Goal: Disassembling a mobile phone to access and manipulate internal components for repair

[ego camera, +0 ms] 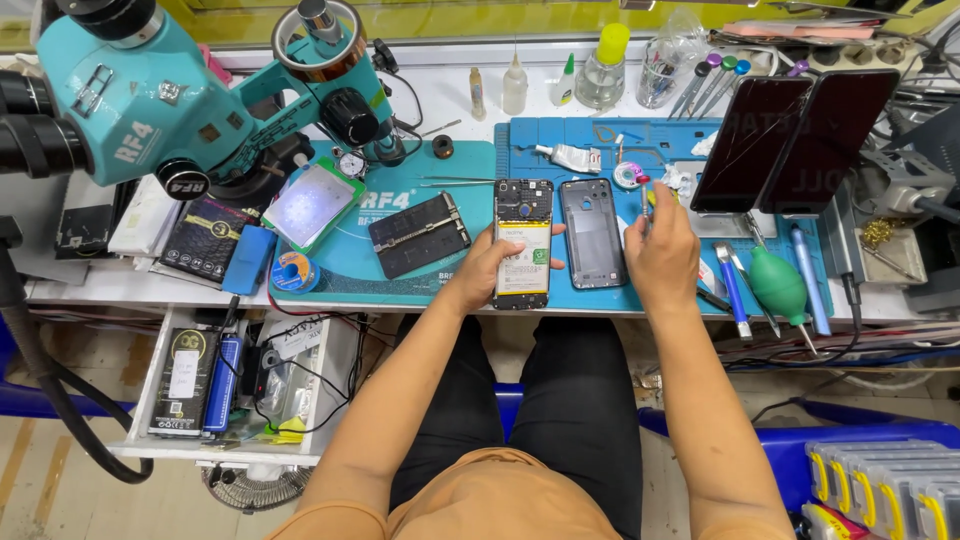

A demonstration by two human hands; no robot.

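An opened phone (522, 243) with its battery showing lies on the blue mat (420, 280) near the bench's front edge. My left hand (490, 268) grips its left side, thumb across the battery. To its right lies the dark back cover (592, 232). My right hand (660, 250) is raised just right of that cover, fingers closed on a thin tool (645, 195) whose tip points at a small tape roll (628, 176).
A teal microscope (150, 90) stands at the left over a lit pad (310, 203). Two cracked screens (790, 140) lean at the right. A green air blower (778, 285), screwdrivers and bottles (515, 85) crowd the bench. An open drawer (230, 385) hangs below left.
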